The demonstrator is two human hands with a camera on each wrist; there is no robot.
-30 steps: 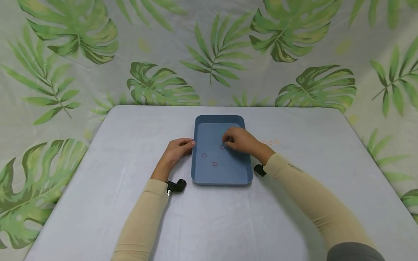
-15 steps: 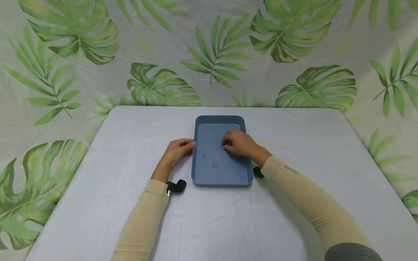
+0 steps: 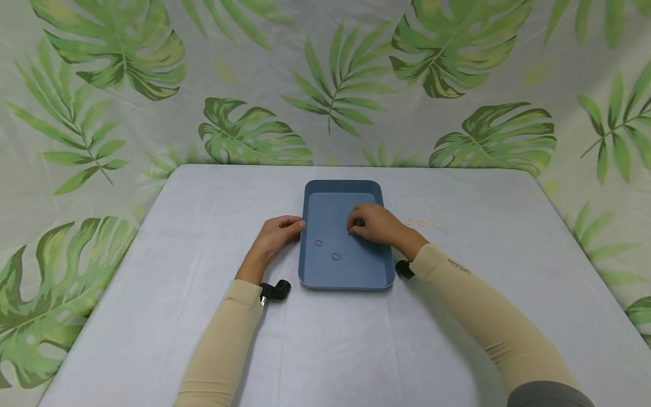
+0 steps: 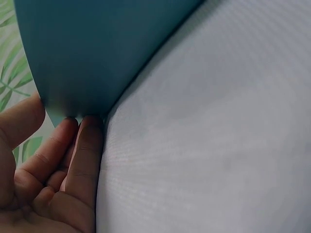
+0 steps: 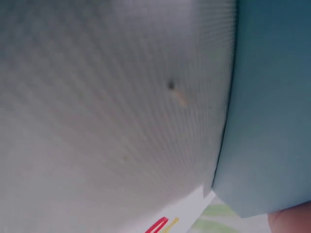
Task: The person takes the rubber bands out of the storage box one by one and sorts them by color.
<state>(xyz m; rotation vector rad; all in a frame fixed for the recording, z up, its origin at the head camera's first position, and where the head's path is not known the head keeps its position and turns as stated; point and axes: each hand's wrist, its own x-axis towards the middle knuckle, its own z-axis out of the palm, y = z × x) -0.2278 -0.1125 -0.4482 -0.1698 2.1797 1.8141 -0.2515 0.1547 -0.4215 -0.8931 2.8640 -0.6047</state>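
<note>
A blue rectangular tray (image 3: 346, 278) lies on the white-covered table. My left hand (image 3: 276, 234) is at its left side, fingertips and thumb touching the outer wall; in the left wrist view these fingers (image 4: 83, 160) are nearly straight. Over the tray's right half, my right hand (image 3: 373, 223) has its thumb and fingers pinched together low over the floor, at a small dark red rubber band mostly hidden by the fingertips. Two more thin red rubber bands lie in the tray, one at left (image 3: 319, 243) and another nearer the front (image 3: 335, 256). The right wrist view catches only a fingertip (image 5: 291, 219).
Several small orange rubber bands (image 3: 421, 223) lie in a row on the table right of the tray, partly behind the right wrist. In the right wrist view a red loop (image 5: 158, 224) and a yellow one (image 5: 171, 225) show. A leaf-patterned cloth (image 3: 335, 73) hangs behind the table.
The right fingers have come together at the third red rubber band, which showed beside them before and is now covered. That hand has shifted slightly right; the left hand has stayed put.
</note>
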